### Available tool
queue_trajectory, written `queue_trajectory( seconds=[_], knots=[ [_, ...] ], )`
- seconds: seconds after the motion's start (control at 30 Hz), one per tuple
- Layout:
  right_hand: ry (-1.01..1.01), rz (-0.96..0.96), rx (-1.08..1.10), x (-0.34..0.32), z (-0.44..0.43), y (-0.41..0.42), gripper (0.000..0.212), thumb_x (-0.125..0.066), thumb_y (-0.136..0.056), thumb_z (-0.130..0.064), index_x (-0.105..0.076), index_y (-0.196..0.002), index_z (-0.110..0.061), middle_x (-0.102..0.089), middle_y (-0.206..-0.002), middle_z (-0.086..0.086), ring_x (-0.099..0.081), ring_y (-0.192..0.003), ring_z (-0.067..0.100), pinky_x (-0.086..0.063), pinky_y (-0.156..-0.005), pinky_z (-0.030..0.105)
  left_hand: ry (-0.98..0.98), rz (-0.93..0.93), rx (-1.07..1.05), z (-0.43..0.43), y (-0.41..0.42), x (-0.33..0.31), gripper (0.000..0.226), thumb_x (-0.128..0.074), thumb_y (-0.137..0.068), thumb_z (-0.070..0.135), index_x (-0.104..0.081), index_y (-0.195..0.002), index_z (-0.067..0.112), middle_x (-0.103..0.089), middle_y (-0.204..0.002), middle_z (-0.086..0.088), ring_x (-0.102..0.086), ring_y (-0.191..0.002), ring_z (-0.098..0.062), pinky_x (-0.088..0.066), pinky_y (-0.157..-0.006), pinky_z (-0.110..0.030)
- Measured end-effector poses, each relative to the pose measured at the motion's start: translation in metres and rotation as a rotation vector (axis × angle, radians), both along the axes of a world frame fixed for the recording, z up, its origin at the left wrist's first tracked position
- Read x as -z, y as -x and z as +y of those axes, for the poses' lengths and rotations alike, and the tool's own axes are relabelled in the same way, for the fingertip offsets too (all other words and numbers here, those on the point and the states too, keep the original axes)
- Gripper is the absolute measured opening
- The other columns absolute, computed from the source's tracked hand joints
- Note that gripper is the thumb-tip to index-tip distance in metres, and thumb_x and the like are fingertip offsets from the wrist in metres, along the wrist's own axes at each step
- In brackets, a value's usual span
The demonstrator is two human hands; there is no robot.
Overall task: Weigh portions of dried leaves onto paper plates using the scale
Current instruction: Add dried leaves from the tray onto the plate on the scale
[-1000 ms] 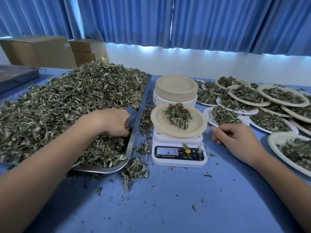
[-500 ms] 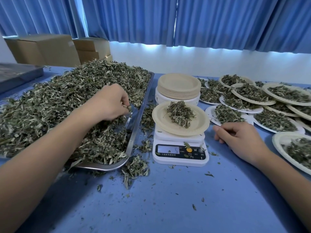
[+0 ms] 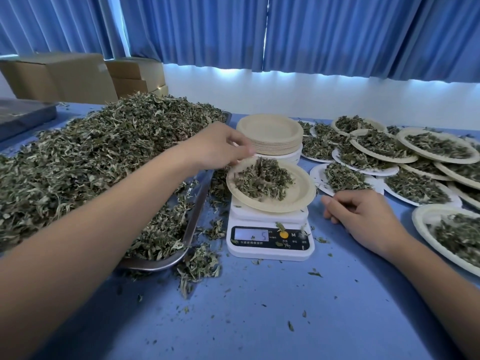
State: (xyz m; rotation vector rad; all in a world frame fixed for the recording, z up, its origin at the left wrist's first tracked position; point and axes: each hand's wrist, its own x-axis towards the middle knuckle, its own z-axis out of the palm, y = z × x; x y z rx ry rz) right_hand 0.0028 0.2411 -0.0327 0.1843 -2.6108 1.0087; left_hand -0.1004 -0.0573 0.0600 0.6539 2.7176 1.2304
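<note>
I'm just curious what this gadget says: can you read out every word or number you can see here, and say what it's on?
"5": the only digit I can make out on the display of the scale.
"M": right of the orange button on the scale.
Small print under the display and buttons: too small to read.
On the cardboard boxes: nothing legible.
</note>
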Motion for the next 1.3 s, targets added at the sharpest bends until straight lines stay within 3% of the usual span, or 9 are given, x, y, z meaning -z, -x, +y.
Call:
queue_trajectory(
  seconds=[0.07, 0.17, 0.3, 0.4, 0.6, 0.77, 0.87, 1.03, 1.3],
  knots=[
    [-0.001, -0.001, -0.001, 0.001, 0.001, 0.000, 0.038, -0.060, -0.100, -0.042, -0.071, -0.066, -0.028, -0.067, -0.060, -0.007, -0.055, -0.047, 0.020, -0.040, -0.047, 0.017, -0.002, 0.093, -0.088, -0.014, 0.003, 0.002, 0.011, -0.068, -0.095, 0.030, -0.077, -0.092, 0.024, -0.076, -0.081, 0.003, -0.071, -0.071, -0.006, -0.053, -0.063, -0.018],
    [-0.026, 0.017, -0.002, 0.001, 0.000, 0.002, 0.039, -0.061, -0.100, -0.040, -0.071, -0.065, -0.027, -0.067, -0.060, -0.009, -0.057, -0.051, 0.020, -0.040, -0.049, 0.016, 0.248, 0.102, -0.080, -0.044, 0.005, -0.002, 0.012, -0.065, -0.096, 0.025, -0.075, -0.090, 0.023, -0.075, -0.076, 0.003, -0.070, -0.068, -0.008, -0.054, -0.065, -0.025],
    [-0.021, 0.021, -0.004, 0.001, 0.001, 0.001, 0.038, -0.060, -0.100, -0.041, -0.071, -0.066, -0.029, -0.068, -0.061, -0.008, -0.057, -0.050, 0.020, -0.041, -0.048, 0.019, 0.698, -0.152, 0.062, -0.067, 0.001, -0.002, 0.009, -0.067, -0.095, 0.030, -0.072, -0.097, 0.023, -0.076, -0.081, 0.005, -0.074, -0.075, -0.007, -0.055, -0.069, -0.027],
    [-0.025, 0.023, -0.001, 0.001, 0.001, 0.001, 0.036, -0.060, -0.100, -0.043, -0.071, -0.068, -0.030, -0.068, -0.061, -0.008, -0.057, -0.051, 0.024, -0.043, -0.049, 0.025, 0.812, -0.280, 0.080, -0.066, -0.001, 0.004, 0.014, -0.076, -0.088, 0.030, -0.071, -0.097, 0.020, -0.076, -0.080, 0.004, -0.075, -0.075, -0.010, -0.058, -0.067, -0.027],
    [-0.036, 0.020, -0.002, 0.000, 0.001, 0.000, 0.034, -0.059, -0.099, -0.045, -0.071, -0.070, -0.032, -0.068, -0.062, -0.008, -0.055, -0.048, 0.020, -0.039, -0.047, 0.017, 0.841, -0.414, 0.091, -0.059, -0.005, 0.008, 0.026, -0.087, -0.076, 0.013, -0.068, -0.094, 0.010, -0.078, -0.084, -0.006, -0.076, -0.073, -0.015, -0.055, -0.055, -0.022],
    [-0.040, 0.016, 0.001, 0.000, 0.000, 0.000, 0.034, -0.059, -0.100, -0.043, -0.071, -0.070, -0.032, -0.068, -0.062, -0.009, -0.057, -0.050, 0.016, -0.041, -0.051, 0.017, 0.810, -0.439, 0.060, -0.051, -0.008, 0.018, 0.015, -0.079, -0.075, -0.007, -0.068, -0.074, 0.003, -0.075, -0.074, -0.012, -0.076, -0.070, -0.025, -0.056, -0.051, -0.023],
    [-0.025, 0.001, 0.006, -0.001, 0.000, -0.001, 0.035, -0.059, -0.099, -0.044, -0.072, -0.069, -0.031, -0.069, -0.062, -0.007, -0.059, -0.053, 0.020, -0.042, -0.051, 0.020, 0.786, -0.434, 0.038, -0.050, -0.010, 0.017, 0.014, -0.074, -0.077, -0.012, -0.069, -0.074, 0.000, -0.073, -0.072, -0.015, -0.076, -0.067, -0.027, -0.057, -0.050, -0.024],
    [-0.021, -0.009, 0.008, -0.002, -0.002, -0.001, 0.035, -0.060, -0.099, -0.043, -0.072, -0.068, -0.031, -0.069, -0.062, -0.006, -0.057, -0.051, 0.020, -0.040, -0.050, 0.017, 0.669, -0.268, -0.061, -0.048, -0.010, 0.018, 0.012, -0.064, -0.082, -0.017, -0.064, -0.087, -0.006, -0.069, -0.093, -0.026, -0.076, -0.069, -0.031, -0.062, -0.057, -0.031],
    [-0.008, -0.016, 0.012, -0.002, -0.002, -0.003, 0.035, -0.060, -0.099, -0.043, -0.072, -0.069, -0.030, -0.068, -0.061, -0.007, -0.056, -0.050, 0.022, -0.040, -0.050, 0.018, 0.491, -0.024, -0.230, -0.049, -0.008, 0.003, 0.008, -0.071, -0.087, -0.003, -0.071, -0.085, 0.004, -0.073, -0.077, -0.008, -0.073, -0.058, -0.013, -0.055, -0.051, -0.019]
  ],
)
